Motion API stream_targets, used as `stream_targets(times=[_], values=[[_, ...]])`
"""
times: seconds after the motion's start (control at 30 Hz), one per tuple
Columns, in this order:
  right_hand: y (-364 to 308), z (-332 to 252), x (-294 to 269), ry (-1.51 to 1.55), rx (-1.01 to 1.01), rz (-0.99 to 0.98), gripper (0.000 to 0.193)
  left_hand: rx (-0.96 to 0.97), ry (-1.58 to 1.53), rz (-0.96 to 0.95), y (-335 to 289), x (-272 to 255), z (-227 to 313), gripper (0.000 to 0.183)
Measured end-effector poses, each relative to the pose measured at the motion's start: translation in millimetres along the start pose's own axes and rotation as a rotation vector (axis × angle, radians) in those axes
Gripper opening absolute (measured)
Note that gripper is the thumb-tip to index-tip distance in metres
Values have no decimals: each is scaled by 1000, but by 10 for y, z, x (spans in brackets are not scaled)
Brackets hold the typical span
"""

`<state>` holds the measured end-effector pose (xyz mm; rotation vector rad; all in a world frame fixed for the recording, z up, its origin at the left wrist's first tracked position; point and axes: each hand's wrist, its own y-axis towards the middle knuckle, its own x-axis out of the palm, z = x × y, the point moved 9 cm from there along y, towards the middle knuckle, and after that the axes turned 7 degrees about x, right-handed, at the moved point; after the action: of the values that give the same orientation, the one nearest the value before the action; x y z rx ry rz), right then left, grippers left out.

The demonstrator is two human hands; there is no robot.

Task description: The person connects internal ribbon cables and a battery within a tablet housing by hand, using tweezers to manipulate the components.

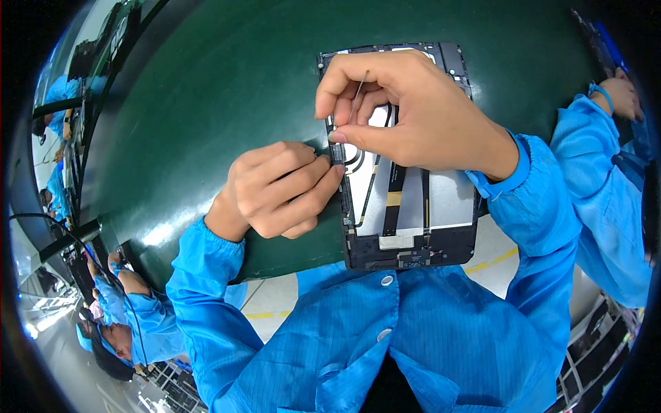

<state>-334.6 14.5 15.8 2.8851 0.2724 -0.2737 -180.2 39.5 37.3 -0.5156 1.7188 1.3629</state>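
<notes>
An opened tablet (447, 199) lies at the table's front edge, its inside showing silver plates, black flat cables and a dark frame. My right hand (413, 110) is over its upper half, fingers bent round a thin metal rod-like tool (357, 100). Its thumb tip is by the tablet's left edge; the tool's lower end is hidden behind the fingers. My left hand (279, 189) is curled at that same edge, with fingertips against the frame just below the right thumb. The left thumb is mostly hidden.
The dark green table (206, 89) shines under the lights. At the right, a co-worker's blue sleeve (592, 144) and hand (620, 96) are close to my right arm. More people in blue sit at the left, near a dark cable (76, 241).
</notes>
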Motion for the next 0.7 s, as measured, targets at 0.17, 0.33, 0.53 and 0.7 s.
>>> stream_targets(times=[0.17,0.33,0.53,0.7], values=[[-60,16,-20,-3,-18,6,18,80,22,-61,42,38,62,27],[-133,32,-93,19,3,36,21,214,38,-63,101,119,164,24],[-82,-40,-299,-18,-9,106,19,147,-5,-38,194,81,-5,22],[-50,-74,-332,-207,-45,104,24,88,17,19,204,121,-178,28]])
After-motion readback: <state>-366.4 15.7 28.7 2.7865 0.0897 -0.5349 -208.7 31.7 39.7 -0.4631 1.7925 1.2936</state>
